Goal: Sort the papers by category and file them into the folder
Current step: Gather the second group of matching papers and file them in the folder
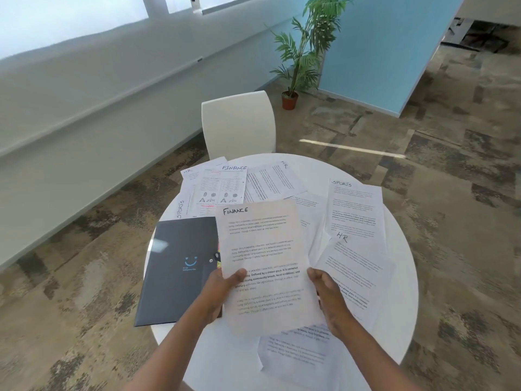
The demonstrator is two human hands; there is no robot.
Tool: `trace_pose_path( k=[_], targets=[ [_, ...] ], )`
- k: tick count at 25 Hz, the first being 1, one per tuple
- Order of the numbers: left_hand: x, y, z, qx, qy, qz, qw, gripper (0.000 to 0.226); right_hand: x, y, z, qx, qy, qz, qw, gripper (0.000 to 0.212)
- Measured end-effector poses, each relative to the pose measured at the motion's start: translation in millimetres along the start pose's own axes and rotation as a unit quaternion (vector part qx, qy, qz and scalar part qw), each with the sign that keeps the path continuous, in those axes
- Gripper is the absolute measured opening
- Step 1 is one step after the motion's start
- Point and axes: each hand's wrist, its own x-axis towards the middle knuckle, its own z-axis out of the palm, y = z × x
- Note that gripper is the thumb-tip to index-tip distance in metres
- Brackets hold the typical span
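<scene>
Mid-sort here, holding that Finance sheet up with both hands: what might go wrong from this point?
1. The black folder looks closed and overhangs the table edge; opening it one-handed might tip it off.
2. Both hands, left hand and right hand, hold the Finance sheet, so neither is free.
3. The other Finance sheet lies among overlapping HR and Sports pages, so it may get missed.

We cannot read the small print on the FINANCE sheet (263,261); it hides the folder (177,266) along its right edge, and both forearms are cut off at the bottom edge.
</scene>
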Motion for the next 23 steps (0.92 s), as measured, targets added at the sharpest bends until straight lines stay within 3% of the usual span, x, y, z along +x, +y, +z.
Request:
trace_pose_path(
  k=[5, 10, 13, 17, 21, 23],
  targets=[
    [-5, 3, 10, 0.014, -0.072, -0.017, 0.997, 0.040, 10, -11, -4, 0.152, -0.093, 0.106, 0.978, 0.066],
    [-3, 6, 6, 0.006, -0.086, -0.034, 0.996, 0.047, 11, -13, -1, 0.131, -0.067, 0.067, 0.987, 0.082],
    [-5, 10, 4, -0.003, -0.100, -0.036, 0.994, 0.053, 10, -12, 0, 0.142, -0.105, 0.092, 0.980, 0.095],
    [-4, 11, -4, -0.016, -0.093, -0.035, 0.995, 0.051, 12, -11, 6, 0.171, -0.160, 0.147, 0.961, 0.090],
    [-1, 7, -19, -0.008, -0.059, -0.049, 0.997, 0.051, 20, -9, 5, 0.147, -0.124, 0.091, 0.977, 0.093],
    [2, 3, -25, 0.012, -0.056, -0.058, 0.997, 0.052, 22, -13, 3, 0.103, -0.108, 0.056, 0.987, 0.073]
  ],
)
